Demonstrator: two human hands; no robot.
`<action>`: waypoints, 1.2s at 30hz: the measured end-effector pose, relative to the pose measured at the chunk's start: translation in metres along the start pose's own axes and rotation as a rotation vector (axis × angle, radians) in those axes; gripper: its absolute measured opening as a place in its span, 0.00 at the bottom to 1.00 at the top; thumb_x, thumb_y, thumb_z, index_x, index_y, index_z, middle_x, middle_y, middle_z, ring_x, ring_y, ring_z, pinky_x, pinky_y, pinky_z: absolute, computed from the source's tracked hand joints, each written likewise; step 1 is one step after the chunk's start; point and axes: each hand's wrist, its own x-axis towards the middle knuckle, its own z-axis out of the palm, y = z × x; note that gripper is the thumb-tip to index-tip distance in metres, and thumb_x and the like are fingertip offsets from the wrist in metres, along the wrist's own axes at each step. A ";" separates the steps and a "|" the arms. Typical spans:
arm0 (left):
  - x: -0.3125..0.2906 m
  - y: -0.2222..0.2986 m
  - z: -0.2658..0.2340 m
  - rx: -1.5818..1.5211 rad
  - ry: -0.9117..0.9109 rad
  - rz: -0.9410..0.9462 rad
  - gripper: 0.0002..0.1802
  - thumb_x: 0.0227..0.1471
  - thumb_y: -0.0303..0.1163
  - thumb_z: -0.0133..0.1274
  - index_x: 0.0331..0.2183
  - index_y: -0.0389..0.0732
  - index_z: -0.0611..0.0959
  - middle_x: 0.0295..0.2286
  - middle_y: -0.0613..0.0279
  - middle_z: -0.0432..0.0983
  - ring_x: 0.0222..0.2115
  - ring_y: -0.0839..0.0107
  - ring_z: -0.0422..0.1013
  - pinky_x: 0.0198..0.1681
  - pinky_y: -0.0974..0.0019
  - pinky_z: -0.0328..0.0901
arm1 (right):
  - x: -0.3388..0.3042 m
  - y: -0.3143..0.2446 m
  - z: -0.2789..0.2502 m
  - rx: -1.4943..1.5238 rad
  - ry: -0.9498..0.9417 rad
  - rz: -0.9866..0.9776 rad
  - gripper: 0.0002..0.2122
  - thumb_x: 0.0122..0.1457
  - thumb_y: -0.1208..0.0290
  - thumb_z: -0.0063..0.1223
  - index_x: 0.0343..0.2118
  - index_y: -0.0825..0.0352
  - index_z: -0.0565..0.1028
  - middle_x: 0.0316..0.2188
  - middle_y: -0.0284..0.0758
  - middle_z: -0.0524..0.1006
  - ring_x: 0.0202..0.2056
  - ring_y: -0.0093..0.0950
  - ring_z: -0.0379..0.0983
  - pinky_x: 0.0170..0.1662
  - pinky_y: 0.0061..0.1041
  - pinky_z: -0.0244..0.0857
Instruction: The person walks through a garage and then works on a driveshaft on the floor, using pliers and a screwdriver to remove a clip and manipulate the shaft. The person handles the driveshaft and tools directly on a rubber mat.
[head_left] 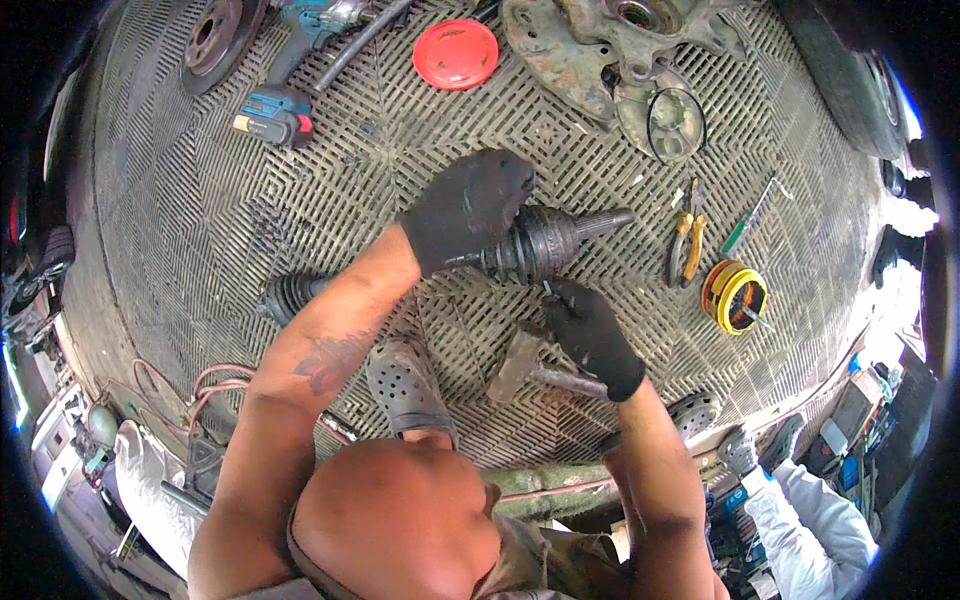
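A greasy CV axle (545, 243) lies across the floor mat, its ribbed black boot and splined stub pointing right. Its other ribbed boot (290, 295) shows beyond my left forearm. My left hand (472, 205), in a black glove, is closed in a fist over the shaft beside the nearer boot; what its fingers hold is hidden. My right hand (592, 335), also gloved, is pinched just below that boot, with a small pale tip showing at the fingertips. A hammer (517, 366) lies under and beside my right hand, its handle partly covered.
Pliers (687, 240), a green-handled screwdriver (745, 228) and a yellow-rimmed tub (735, 297) lie to the right. A blue cordless impact wrench (285, 85), brake disc (222, 40), red lid (456, 54) and steering knuckle (640, 40) stand farther off. Another person's pale-clothed legs (810, 520) show lower right.
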 end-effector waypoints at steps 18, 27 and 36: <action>0.009 -0.035 -0.005 -0.564 -0.375 -0.292 0.14 0.57 0.36 0.59 0.40 0.36 0.84 0.30 0.58 0.81 0.30 0.73 0.73 0.39 0.62 0.70 | 0.002 -0.045 -0.045 -0.068 -0.280 -0.071 0.10 0.63 0.74 0.59 0.46 0.69 0.81 0.39 0.41 0.82 0.39 0.25 0.79 0.44 0.29 0.73; -0.011 -0.013 0.020 -0.518 0.124 -0.478 0.11 0.56 0.33 0.58 0.38 0.36 0.84 0.30 0.48 0.82 0.32 0.55 0.79 0.39 0.55 0.71 | 0.004 -0.022 -0.024 -0.293 -0.242 -0.222 0.07 0.62 0.73 0.58 0.40 0.70 0.79 0.35 0.45 0.79 0.36 0.42 0.77 0.42 0.37 0.71; -0.020 0.013 0.031 -0.441 0.411 -0.513 0.10 0.60 0.30 0.57 0.41 0.35 0.84 0.30 0.56 0.84 0.30 0.69 0.80 0.38 0.64 0.73 | 0.010 -0.037 -0.035 -0.377 -0.199 -0.355 0.08 0.60 0.78 0.57 0.41 0.71 0.78 0.41 0.48 0.77 0.43 0.46 0.76 0.47 0.37 0.70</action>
